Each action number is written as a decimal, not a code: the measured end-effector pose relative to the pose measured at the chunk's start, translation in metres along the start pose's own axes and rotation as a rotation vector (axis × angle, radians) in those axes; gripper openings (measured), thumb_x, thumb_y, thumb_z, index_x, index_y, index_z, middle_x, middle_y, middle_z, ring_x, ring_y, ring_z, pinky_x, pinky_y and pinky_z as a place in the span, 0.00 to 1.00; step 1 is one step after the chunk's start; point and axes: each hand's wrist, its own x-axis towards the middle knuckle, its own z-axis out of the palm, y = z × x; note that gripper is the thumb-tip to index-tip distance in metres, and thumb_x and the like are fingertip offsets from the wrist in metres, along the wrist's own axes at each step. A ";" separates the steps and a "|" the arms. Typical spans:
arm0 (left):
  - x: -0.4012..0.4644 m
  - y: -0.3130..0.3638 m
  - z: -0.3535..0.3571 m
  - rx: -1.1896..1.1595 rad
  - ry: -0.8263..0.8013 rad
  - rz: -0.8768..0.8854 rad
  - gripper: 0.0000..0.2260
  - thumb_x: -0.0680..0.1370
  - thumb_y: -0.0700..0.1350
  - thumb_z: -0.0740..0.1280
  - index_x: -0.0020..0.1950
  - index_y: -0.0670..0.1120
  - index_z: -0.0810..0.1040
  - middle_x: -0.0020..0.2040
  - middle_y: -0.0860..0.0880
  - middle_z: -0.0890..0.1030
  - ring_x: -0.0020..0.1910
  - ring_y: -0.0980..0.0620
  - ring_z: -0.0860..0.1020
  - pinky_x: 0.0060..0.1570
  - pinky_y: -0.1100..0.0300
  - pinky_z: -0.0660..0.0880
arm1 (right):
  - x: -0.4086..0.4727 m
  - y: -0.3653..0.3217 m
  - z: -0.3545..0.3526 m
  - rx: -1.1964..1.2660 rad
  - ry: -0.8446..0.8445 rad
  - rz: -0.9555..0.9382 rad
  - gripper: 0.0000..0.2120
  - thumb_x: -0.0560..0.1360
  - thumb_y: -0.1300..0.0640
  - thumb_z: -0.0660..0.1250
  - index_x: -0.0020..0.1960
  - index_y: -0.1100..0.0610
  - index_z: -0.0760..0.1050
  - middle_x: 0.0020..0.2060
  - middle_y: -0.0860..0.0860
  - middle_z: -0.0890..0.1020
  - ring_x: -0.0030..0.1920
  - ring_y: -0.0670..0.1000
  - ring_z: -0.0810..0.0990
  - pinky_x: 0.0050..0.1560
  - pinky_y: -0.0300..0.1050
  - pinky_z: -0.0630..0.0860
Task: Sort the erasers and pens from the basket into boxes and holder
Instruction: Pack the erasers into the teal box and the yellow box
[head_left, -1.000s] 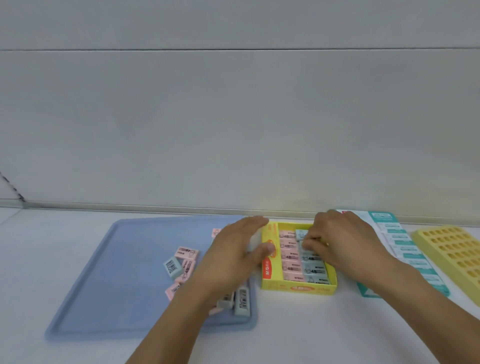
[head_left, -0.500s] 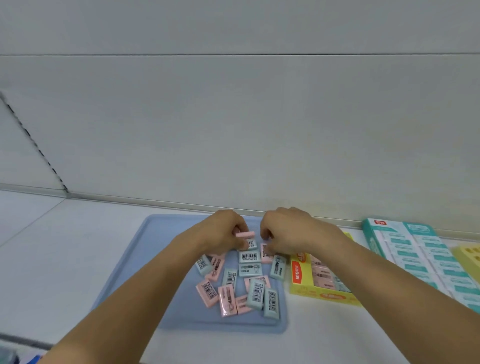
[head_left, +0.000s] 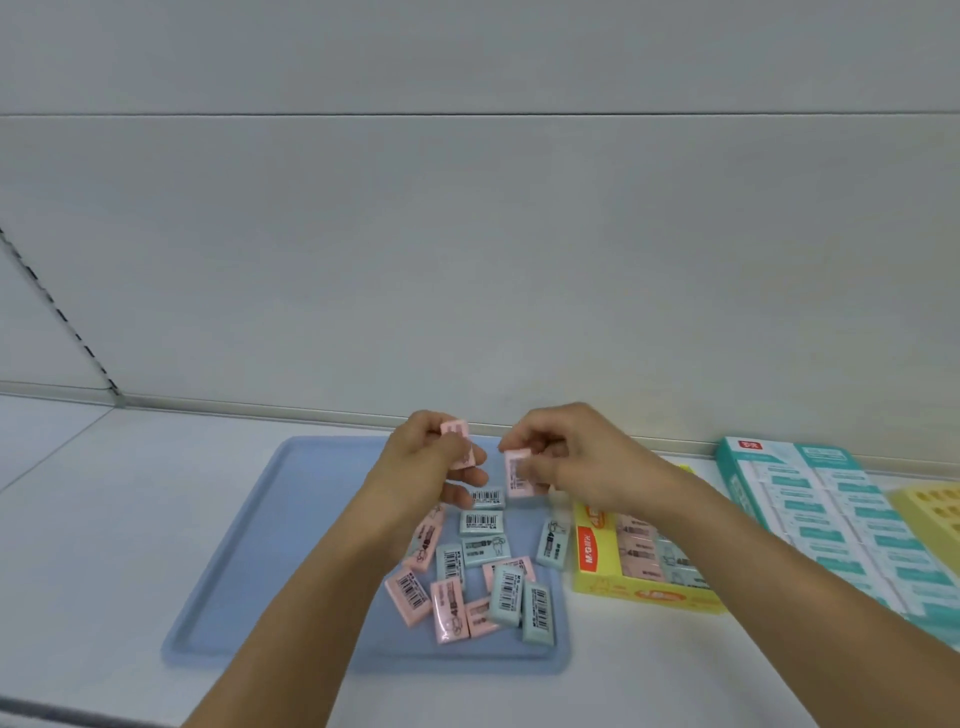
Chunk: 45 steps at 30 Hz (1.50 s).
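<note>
Nearest to me, a heap of loose pink and pale green erasers (head_left: 470, 582) lies on the right part of the blue tray (head_left: 249, 561), and just beside the tray on the right stands the open yellow box (head_left: 597, 566) with erasers already in rows inside it. Above the heap, my left hand (head_left: 423, 462) has its fingers curled around a pink eraser (head_left: 457, 441), and my right hand (head_left: 576, 457) pinches another pink eraser (head_left: 519, 473). Farther right, near the wall, lie a teal box (head_left: 810, 514) and a yellow holder with holes (head_left: 930, 514).
</note>
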 end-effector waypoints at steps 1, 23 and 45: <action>-0.004 0.002 0.004 -0.117 -0.023 -0.061 0.03 0.78 0.35 0.61 0.50 0.41 0.73 0.41 0.43 0.80 0.33 0.51 0.79 0.27 0.60 0.74 | -0.006 -0.001 -0.005 0.162 0.037 0.016 0.08 0.74 0.69 0.68 0.50 0.58 0.79 0.38 0.52 0.82 0.35 0.46 0.81 0.40 0.40 0.77; -0.021 0.003 0.067 -0.129 -0.167 0.034 0.08 0.78 0.44 0.67 0.45 0.40 0.80 0.23 0.54 0.63 0.22 0.57 0.57 0.21 0.66 0.57 | -0.074 0.025 -0.034 -0.298 0.402 -0.200 0.07 0.72 0.53 0.71 0.49 0.47 0.79 0.40 0.42 0.81 0.41 0.44 0.80 0.45 0.45 0.78; -0.026 -0.019 0.090 0.663 -0.252 0.201 0.19 0.74 0.53 0.73 0.64 0.58 0.75 0.43 0.62 0.69 0.41 0.61 0.74 0.48 0.53 0.81 | -0.042 0.052 -0.044 -0.848 0.156 0.021 0.11 0.75 0.45 0.66 0.55 0.48 0.77 0.50 0.47 0.76 0.49 0.50 0.74 0.49 0.48 0.74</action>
